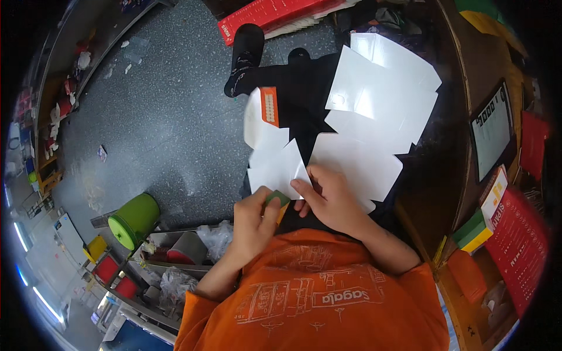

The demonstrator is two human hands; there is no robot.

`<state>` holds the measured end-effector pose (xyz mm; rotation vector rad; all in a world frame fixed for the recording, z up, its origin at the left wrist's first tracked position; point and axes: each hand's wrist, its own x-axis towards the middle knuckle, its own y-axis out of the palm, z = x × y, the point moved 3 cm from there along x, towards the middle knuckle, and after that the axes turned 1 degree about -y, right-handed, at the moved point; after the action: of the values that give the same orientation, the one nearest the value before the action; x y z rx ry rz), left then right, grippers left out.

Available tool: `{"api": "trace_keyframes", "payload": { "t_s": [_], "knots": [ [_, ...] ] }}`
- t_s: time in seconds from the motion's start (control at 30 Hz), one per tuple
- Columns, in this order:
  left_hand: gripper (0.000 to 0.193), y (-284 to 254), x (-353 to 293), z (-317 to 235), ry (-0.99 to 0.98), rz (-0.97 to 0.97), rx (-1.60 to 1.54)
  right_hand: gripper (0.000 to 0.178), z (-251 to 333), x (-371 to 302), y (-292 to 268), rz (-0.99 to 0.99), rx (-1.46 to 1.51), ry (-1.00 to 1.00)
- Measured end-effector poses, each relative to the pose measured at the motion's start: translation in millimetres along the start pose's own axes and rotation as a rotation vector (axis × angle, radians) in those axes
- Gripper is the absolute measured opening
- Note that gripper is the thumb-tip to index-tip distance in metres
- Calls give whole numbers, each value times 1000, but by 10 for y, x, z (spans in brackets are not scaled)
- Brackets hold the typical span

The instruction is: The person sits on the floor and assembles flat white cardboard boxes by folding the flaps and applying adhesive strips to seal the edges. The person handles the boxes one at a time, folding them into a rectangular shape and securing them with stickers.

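Above my lap is a partly folded white carton with an orange printed flap at its far end. My left hand is closed at its near left corner, fingers curled round a green and yellow flap that seems to belong to the same carton. My right hand pinches the carton's near right edge, thumb on the white face and fingers partly hidden. Unfolded white carton blanks lie across my right leg, beyond and beside the right hand, overlapping one another.
A phone or tablet with a lit screen lies on the wooden surface at right, near a green, yellow and white box and red printed card. A green bin is at left. A long red box lies ahead on the speckled floor.
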<state>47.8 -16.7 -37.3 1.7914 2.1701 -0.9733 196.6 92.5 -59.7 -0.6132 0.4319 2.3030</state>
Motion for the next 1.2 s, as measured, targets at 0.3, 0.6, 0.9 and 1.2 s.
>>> {"api": "trace_keyframes", "payload": {
  "t_s": [0.3,0.6,0.9,1.2],
  "knots": [
    [23,289,45,142,-193,248,-604,18,62,-200,72,-117,-604,-303],
    [16,331,-21,325,-206,191,-758,15,-6,-177,-131,76,-242,-101],
    [11,308,-11,238,-56,207,-821,20,-200,-154,-83,83,-120,-164],
    [14,218,-57,262,77,24,-939,12,-236,-163,153,77,245,-127]
  ]
}}
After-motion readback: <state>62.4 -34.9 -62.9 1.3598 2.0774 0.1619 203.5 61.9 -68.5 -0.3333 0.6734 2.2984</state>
